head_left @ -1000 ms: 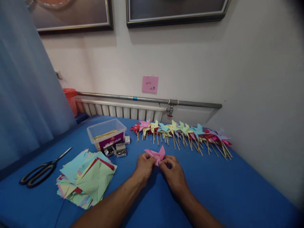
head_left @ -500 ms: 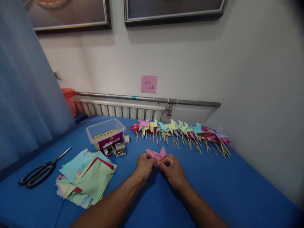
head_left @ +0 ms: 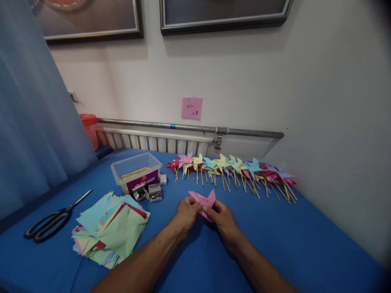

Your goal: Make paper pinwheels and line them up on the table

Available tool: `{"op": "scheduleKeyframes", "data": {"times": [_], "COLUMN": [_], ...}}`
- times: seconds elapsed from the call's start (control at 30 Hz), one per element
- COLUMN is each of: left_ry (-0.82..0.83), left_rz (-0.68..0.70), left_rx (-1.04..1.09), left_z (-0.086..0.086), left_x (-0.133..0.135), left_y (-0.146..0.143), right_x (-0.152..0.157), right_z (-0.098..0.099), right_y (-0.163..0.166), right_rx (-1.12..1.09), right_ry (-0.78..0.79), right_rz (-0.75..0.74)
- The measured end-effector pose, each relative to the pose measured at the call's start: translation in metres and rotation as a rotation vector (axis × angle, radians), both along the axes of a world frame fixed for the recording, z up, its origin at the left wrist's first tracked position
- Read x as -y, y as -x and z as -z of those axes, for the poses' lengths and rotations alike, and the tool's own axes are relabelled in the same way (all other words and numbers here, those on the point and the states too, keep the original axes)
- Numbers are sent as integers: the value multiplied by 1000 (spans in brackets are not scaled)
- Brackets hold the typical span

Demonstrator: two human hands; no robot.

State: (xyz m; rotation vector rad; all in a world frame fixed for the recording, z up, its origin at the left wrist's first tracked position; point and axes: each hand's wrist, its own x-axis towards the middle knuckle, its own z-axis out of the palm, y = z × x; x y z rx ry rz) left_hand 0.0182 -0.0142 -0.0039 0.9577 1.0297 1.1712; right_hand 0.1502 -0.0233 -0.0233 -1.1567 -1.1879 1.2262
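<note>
A pink folded paper pinwheel head (head_left: 204, 200) is pinched between both my hands just above the blue table (head_left: 275, 236). My left hand (head_left: 185, 213) grips its left side with closed fingers. My right hand (head_left: 222, 219) pinches its right side and lower corner. Behind them a long row of finished paper pinwheels on wooden sticks (head_left: 235, 171) lies along the wall side of the table.
A pile of coloured paper squares (head_left: 111, 230) lies at the left, black scissors (head_left: 51, 219) further left. A clear plastic box with sticks (head_left: 137, 171) and small open boxes of pins (head_left: 151, 194) stand behind the pile. A radiator and pipe (head_left: 189, 128) run along the wall.
The two hands have drawn closer together on the pink paper, and another flap has been folded toward its centre. The rest of the table is unchanged.
</note>
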Motion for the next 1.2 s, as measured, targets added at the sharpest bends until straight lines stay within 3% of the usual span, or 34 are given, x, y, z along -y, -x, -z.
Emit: {"op": "scheduleKeyframes", "data": {"times": [0.27, 0.53, 1.2], "left_ry": [16, 27, -19], "left_rz": [86, 44, -13], "left_rx": [81, 3, -122], "left_z": [6, -1, 4], "left_x": [-3, 0, -2], "left_y": [0, 5, 2], "right_x": [-2, -5, -8], "right_z": [7, 10, 14], "right_y": [-3, -6, -9], "right_rx": [-34, -77, 51], "right_ry": [34, 60, 60], "right_rz": [61, 62, 116]}}
